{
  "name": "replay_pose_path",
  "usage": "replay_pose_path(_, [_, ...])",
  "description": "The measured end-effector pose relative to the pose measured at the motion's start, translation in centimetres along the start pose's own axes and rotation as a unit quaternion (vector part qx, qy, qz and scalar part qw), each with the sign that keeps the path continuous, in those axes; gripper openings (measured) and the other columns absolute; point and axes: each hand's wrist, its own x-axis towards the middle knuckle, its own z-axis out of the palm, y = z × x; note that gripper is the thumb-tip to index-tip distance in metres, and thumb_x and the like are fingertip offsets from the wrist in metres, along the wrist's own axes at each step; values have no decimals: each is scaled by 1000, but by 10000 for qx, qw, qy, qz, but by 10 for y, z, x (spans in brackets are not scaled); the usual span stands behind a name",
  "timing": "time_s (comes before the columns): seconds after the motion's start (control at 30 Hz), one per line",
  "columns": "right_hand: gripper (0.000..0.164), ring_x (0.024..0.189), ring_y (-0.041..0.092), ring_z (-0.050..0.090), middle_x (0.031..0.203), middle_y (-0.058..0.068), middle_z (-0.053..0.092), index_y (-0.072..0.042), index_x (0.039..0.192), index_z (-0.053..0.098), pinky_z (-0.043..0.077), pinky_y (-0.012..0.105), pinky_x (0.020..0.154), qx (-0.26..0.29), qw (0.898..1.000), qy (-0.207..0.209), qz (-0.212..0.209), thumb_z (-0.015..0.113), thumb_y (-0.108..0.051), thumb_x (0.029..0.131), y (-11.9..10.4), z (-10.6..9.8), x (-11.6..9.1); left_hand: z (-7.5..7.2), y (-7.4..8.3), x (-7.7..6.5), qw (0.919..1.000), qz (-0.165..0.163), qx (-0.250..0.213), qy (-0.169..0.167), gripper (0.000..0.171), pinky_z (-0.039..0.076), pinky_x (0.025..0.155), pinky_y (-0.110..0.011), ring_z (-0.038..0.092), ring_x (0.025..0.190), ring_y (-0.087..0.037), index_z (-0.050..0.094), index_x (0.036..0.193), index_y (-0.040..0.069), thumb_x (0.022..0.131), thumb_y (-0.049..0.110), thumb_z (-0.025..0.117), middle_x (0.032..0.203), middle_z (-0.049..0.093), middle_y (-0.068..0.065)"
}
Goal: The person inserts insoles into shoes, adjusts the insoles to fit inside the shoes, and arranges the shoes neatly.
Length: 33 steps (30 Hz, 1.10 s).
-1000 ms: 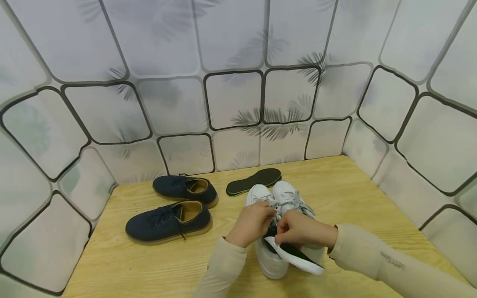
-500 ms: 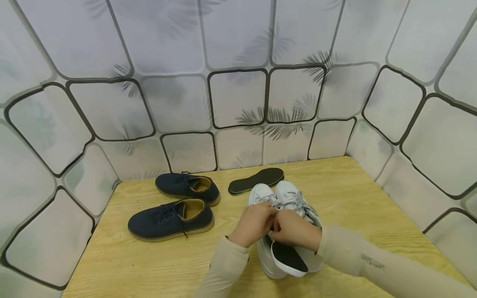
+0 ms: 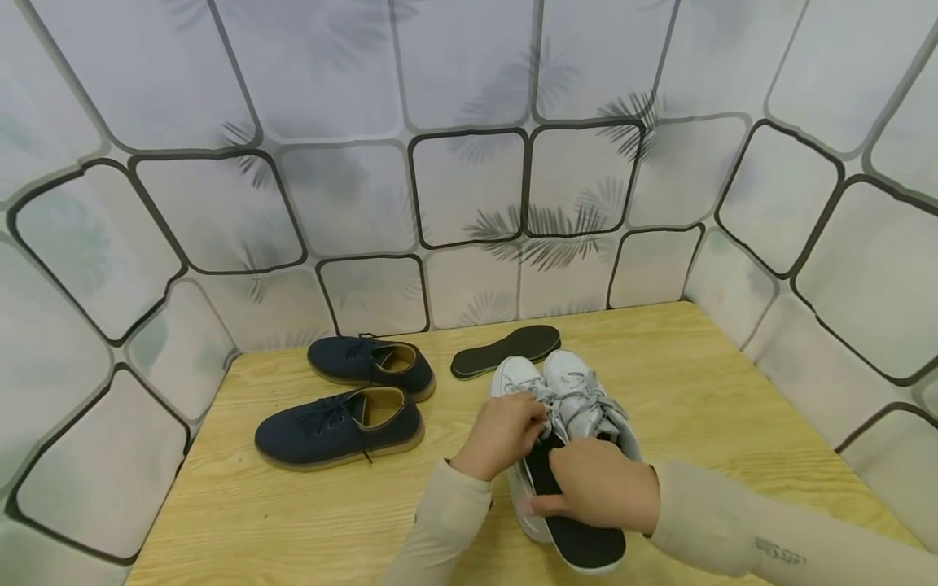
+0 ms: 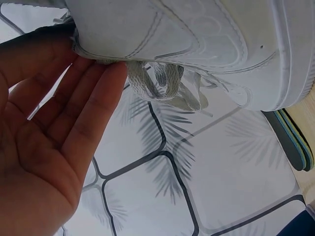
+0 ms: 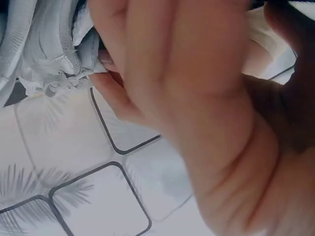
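Left hand (image 3: 504,435) pinches the upper edge of the left white sneaker (image 3: 515,373) by its laces (image 4: 170,83) — probably to keep the mouth open and the shoe steady. Right hand (image 3: 604,486) lies over a black-topped insole (image 3: 585,544), thumb across its left edge; can't tell if those fingers grip or only press (the hand itself hides them). Insole's front end is at the left sneaker's mouth, heel end out toward the person; whether the tip is inside isn't visible. Right white sneaker (image 3: 572,382) sits alongside, toes also pointing away — likely so both openings face the hands. Second insole (image 3: 506,352) lies flat just past the toes. Two navy shoes (image 3: 330,433) stand off left, out of the way. Pale wood-grain tabletop (image 3: 256,529); wall (image 3: 469,191) behind and both sides, rounded outlines and leaf prints.
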Motion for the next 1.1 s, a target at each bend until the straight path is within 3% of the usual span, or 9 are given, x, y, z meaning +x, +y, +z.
replay_pose_path(0.1, [42,40,9,35,48,-4,37,-10,61,49,30,25,38,375,9991,-156,119,59,-48,77,0,-3,-5,0,1,1,10000,-25,-51,-21,4,44,59,-19,56,67,-6,69,77,19,76,15,67,73,57,9])
replay_pose_path(0.2, [31,39,6,29,46,-8,31,-15,55,46,26,21,39,782,9969,-97,-23,61,-32,75,2,-3,-5,0,1,1,9999,-56,-101,-16,4,44,59,-20,56,67,-6,69,77,19,75,15,68,73,57,9])
replay_pose_path(0.3, [35,38,3,23,43,-12,23,-18,48,36,21,19,39,1117,9936,15,-139,61,-22,73,3,-1,-4,1,0,1,9998,-59,-166,-15,5,44,59,-20,56,67,-7,68,77,19,75,15,68,73,57,9])
replay_pose_path(0.57, [35,39,2,22,42,-14,19,-18,45,33,20,18,38,1129,9920,554,-31,59,-14,67,3,1,1,0,0,0,9997,-40,-232,3,5,45,61,-19,57,68,-7,69,79,17,76,14,66,74,59,8])
replay_pose_path(0.77, [33,40,2,25,42,-14,23,-17,45,38,22,18,39,1089,9911,768,-15,60,-12,70,11,5,11,0,-1,1,9996,-13,-282,61,7,44,59,-18,57,67,-6,69,78,17,76,11,66,73,59,8])
replay_pose_path(0.93, [37,38,1,27,42,-14,28,-18,46,42,23,18,38,1165,9915,574,-72,63,-19,76,15,7,14,0,0,1,9995,-53,-306,6,6,44,59,-17,57,67,-6,69,78,16,76,11,66,73,59,8])
replay_pose_path(1.0, [41,37,1,27,43,-13,27,-18,47,41,22,18,37,1087,9934,338,-127,61,-31,80,11,4,8,0,0,1,9996,-90,-279,-14,6,43,59,-17,56,67,-6,69,78,17,76,12,66,73,59,9])
replay_pose_path(1.1, [43,38,3,32,47,-9,35,-16,55,48,27,20,37,878,9960,-130,-144,57,-51,78,0,-4,-8,0,0,1,9997,-82,-225,6,5,44,59,-18,56,66,-5,69,77,18,75,14,67,73,59,10])
